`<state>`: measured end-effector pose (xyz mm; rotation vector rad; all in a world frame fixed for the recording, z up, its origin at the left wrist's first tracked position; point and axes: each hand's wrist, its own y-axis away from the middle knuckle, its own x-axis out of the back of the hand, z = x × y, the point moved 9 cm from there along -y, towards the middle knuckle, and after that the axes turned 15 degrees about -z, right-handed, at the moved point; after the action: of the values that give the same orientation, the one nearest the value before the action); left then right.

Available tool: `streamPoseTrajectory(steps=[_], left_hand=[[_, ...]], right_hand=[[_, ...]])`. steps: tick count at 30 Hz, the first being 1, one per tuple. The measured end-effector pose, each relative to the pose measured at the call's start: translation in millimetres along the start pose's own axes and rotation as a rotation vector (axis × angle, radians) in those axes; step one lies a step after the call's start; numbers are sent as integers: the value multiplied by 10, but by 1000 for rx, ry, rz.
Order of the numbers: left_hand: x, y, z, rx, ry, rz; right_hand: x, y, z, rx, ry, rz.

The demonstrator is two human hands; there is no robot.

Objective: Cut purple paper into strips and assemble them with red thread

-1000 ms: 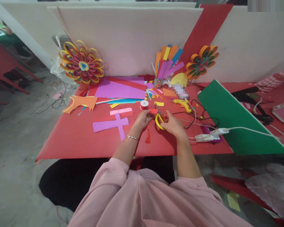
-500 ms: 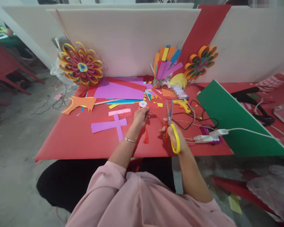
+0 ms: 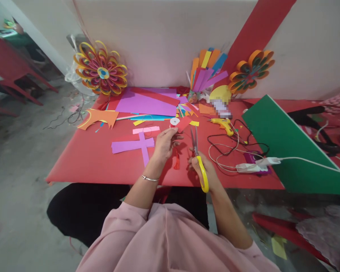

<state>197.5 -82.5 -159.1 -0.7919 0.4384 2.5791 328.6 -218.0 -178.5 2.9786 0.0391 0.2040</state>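
My left hand (image 3: 166, 144) is closed in a pinch, with a small red paper piece (image 3: 183, 124) sticking out beyond the thumb and forefinger. A red tassel (image 3: 176, 161) shows just below those fingers; its upper end is hidden. Right behind the fingertips is a white-topped spool (image 3: 174, 121) with red thread. My right hand (image 3: 204, 170) grips scissors (image 3: 201, 174) with a yellow handle, their blades pointing away from me and slightly apart, beside the left fingers. Left of my left hand, purple paper strips (image 3: 130, 145) lie crossed, near a pink strip (image 3: 146, 130).
A yellow glue gun (image 3: 223, 126), tangled cables and a white power strip (image 3: 252, 166) lie on the right, beside a tilted green board (image 3: 294, 147). Paper flowers (image 3: 103, 71) lean against the white panel at the back. Purple sheets (image 3: 150, 104) and scraps cover the table's far side.
My view has shifted slightly. The scissors have come closer to my left hand, and their blades have turned. The red paper piece now shows flat beyond my left fingertips.
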Motion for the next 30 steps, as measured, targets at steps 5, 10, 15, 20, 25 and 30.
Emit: streamPoseTrajectory(steps=[5, 10, 15, 20, 25, 30], left_hand=[[33, 25, -5, -4, 1, 14], [11, 53, 6, -7, -12, -14], [-6, 88, 10, 4, -30, -40], [-45, 138, 72, -17, -82, -69], [-91, 162, 144, -83, -112, -75], [-107, 149, 157, -107, -151, -60]], right_hand=[[-21, 9, -61, -34, 2, -2], [-46, 31, -150, -15, 7, -51], [-88, 48, -157, 5, 8, -70], [-127, 40, -144, 16, -7, -69], [-140, 27, -125, 10, 13, -93], [-134, 7, -116, 2, 5, -107]])
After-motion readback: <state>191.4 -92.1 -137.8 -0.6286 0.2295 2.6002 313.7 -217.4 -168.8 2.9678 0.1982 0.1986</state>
